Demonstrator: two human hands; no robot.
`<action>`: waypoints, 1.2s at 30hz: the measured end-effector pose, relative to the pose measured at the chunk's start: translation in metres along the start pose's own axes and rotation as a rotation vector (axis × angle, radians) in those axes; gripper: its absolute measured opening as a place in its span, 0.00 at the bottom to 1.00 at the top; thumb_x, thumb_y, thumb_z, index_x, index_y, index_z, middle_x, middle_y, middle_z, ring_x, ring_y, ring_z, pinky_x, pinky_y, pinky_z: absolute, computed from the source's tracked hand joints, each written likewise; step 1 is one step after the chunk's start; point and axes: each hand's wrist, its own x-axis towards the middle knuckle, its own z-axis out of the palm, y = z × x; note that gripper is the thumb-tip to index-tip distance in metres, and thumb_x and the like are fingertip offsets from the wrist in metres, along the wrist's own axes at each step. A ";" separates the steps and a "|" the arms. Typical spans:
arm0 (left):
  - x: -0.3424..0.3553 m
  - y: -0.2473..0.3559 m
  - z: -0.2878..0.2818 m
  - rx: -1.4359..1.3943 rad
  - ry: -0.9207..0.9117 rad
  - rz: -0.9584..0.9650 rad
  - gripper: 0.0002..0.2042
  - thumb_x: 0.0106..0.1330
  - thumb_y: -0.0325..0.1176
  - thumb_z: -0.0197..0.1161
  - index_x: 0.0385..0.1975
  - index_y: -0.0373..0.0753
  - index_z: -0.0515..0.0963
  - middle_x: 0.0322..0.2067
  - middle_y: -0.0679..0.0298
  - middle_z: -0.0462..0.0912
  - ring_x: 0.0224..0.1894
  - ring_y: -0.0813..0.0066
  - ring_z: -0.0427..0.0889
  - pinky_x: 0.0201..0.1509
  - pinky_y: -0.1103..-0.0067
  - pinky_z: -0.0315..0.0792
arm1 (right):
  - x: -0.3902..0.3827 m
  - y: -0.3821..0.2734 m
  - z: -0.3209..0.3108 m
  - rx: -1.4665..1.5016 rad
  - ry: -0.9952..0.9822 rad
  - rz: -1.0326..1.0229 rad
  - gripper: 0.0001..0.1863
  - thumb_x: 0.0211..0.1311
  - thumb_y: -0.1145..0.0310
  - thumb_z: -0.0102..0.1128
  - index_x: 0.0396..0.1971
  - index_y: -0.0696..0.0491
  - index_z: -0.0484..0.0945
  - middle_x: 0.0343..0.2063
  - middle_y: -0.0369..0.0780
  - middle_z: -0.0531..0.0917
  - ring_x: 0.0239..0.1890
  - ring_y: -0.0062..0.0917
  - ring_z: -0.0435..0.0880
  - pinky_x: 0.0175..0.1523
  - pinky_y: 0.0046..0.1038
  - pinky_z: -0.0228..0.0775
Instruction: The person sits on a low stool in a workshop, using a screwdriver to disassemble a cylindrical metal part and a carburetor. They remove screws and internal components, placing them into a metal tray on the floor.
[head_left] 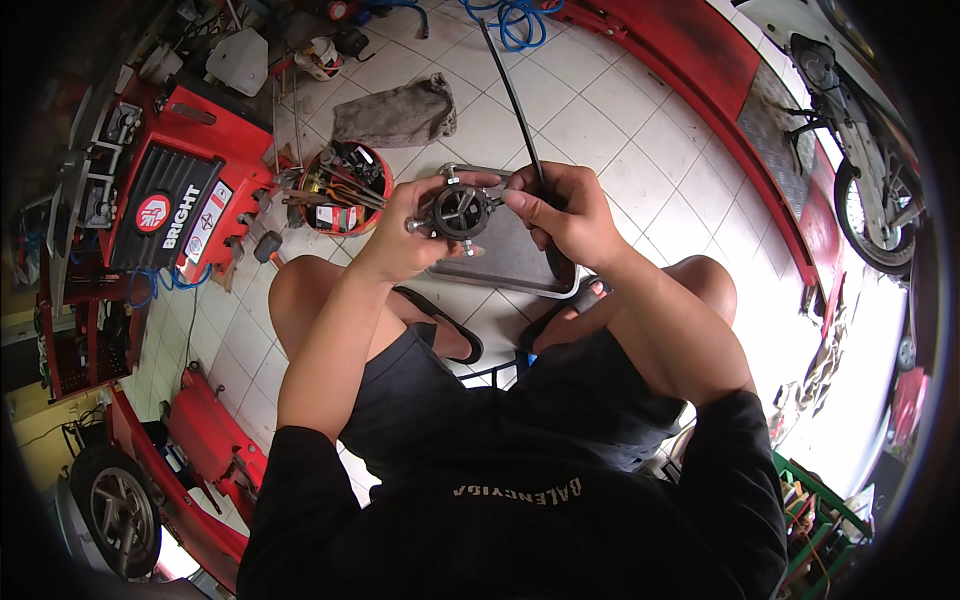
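At the centre of the frame, a person's left hand (398, 238) curls around a round metal part (450, 227) studded with bolts (467, 248), while the right hand (575, 212) pinches at its right side. A metal tray (505, 277) sits below; a grey cloth (395, 113) lies on floor tiles (585, 98) at upper centre.

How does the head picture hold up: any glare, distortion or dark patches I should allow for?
In the head view, glare bleaches the floor at right; the straight-edged red platform bows near the rim; the corners go black; the black shirt shows little detail; the left hand, right hand and round metal part read clearly.
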 end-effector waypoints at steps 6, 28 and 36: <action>0.000 -0.006 0.004 0.010 0.049 0.053 0.27 0.47 0.09 0.55 0.52 0.28 0.76 0.56 0.56 0.77 0.42 0.80 0.81 0.33 0.86 0.79 | -0.003 -0.002 0.002 -0.067 0.001 -0.096 0.11 0.67 0.68 0.68 0.40 0.60 0.79 0.24 0.36 0.81 0.19 0.14 0.74 0.25 0.19 0.64; -0.004 -0.003 0.003 -0.062 0.017 0.021 0.31 0.45 0.13 0.70 0.56 0.29 0.75 0.63 0.55 0.74 0.50 0.81 0.77 0.52 0.82 0.74 | -0.001 0.001 -0.002 -0.035 -0.024 -0.088 0.12 0.66 0.67 0.69 0.39 0.61 0.79 0.25 0.37 0.82 0.19 0.14 0.75 0.25 0.19 0.65; -0.006 -0.012 -0.003 -0.129 -0.025 0.063 0.31 0.50 0.07 0.66 0.58 0.33 0.74 0.69 0.54 0.67 0.50 0.81 0.77 0.50 0.79 0.82 | -0.001 0.000 -0.002 -0.057 -0.037 -0.068 0.12 0.65 0.69 0.69 0.39 0.61 0.79 0.25 0.37 0.81 0.19 0.14 0.75 0.25 0.19 0.65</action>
